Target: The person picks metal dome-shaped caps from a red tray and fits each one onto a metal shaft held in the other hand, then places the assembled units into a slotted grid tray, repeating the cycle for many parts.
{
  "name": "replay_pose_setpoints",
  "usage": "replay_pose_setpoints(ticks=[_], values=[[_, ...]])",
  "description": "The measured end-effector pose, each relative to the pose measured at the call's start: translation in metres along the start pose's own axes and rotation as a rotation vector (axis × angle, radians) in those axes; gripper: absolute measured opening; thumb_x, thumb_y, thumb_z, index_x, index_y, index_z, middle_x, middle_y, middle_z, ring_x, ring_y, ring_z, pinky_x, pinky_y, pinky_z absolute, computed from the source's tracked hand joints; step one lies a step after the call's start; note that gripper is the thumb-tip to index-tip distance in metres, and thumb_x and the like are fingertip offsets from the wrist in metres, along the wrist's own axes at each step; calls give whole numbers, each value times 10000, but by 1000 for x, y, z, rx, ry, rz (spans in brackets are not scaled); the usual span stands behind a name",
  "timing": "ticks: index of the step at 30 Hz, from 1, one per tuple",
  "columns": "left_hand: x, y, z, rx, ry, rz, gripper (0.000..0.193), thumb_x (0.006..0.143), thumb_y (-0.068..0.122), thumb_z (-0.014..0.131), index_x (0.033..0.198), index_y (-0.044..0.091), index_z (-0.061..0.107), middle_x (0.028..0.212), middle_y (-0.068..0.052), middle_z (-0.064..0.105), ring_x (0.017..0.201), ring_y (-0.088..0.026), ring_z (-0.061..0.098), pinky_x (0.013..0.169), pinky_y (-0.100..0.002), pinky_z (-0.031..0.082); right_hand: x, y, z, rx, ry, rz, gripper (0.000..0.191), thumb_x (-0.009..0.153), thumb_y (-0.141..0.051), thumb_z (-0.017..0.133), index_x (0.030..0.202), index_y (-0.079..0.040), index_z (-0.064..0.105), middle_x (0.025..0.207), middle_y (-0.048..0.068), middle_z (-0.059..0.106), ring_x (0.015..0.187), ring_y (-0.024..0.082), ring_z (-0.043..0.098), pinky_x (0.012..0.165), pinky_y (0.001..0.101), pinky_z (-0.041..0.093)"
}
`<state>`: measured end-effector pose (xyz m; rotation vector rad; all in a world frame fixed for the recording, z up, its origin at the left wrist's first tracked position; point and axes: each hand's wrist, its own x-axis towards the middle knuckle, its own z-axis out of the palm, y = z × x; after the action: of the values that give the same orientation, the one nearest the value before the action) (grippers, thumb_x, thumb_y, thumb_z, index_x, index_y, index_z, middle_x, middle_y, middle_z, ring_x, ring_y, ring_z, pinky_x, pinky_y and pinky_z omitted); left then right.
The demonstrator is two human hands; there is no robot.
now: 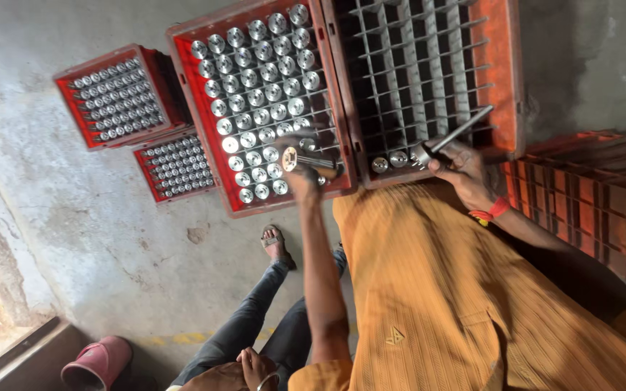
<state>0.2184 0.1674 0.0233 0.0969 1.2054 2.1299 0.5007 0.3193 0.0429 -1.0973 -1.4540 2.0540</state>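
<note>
Left hand (300, 177) grasps a flanged metal shaft (306, 161) over the full red crate (182, 43); right hand (465, 170) grips another shaft (452, 135) beside it.

four red crates (259, 108); two metal rods (452, 134); one pink sandal (99, 362).

Two small red crates (121, 96) on concrete floor (103, 232), pink slipper (99, 362).

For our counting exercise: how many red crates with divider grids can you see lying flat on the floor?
4: small full crate far left, smaller one just below it, large full crate centre, nearly empty crate right. Stacked crates at right edge are not counted; more may be hidden.
</note>
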Motion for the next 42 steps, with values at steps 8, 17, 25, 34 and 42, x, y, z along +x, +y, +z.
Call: replay_pose_setpoints(ticks=[8, 17, 25, 34, 42], values=[[-77, -48, 54, 803, -85, -136, 295, 853, 148, 848, 1012, -24, 667, 861, -100, 706, 748, -180, 653, 682, -324, 516, 9, -37, 36, 48, -147, 82, 512, 848, -61, 797, 1327, 0, 627, 1348, 61, 668, 1084, 126, 640, 896, 274, 568], [-95, -39, 131, 1218, -197, -200, 414, 749, 253, 885, 1051, 54, 686, 891, -187, 755, 860, -374, 736, 724, -441, 550, 1, -59, 11, -91, -261, -71, 425, 923, -116, 762, 1306, -2, 618, 1423, 75, 614, 1179, 142, 653, 924, 287, 618], [-94, -77, 135, 1165, -467, -230, 527, 823, 384, 820, 1195, 51, 649, 924, -211, 752, 896, -392, 742, 754, -473, 562, 23, -24, -64, -125, -324, 32, 462, 899, -121, 784, 1322, -1, 643, 1347, 86, 674, 1215, 174, 652, 1023, 345, 559], [-75, -120, 136, 1421, -919, 437, 654, 805, -14, 632, 1452, 51, 557, 1159, -225, 719, 1027, -406, 703, 876, -448, 568, 25, -4, -134, 19, 140, -133, 306, 956, -76, 783, 1253, -64, 707, 1117, 6, 739, 959, 90, 638, 873, 273, 547], [-77, -89, 117, 1108, -579, 79, 160, 1000, 125, 694, 1141, 65, 739, 1087, -170, 756, 975, -338, 735, 844, -408, 569, -7, -1, -116, 72, 218, -56, 272, 963, -10, 745, 1228, -14, 683, 1086, -12, 692, 984, 64, 612, 923, 253, 497]])
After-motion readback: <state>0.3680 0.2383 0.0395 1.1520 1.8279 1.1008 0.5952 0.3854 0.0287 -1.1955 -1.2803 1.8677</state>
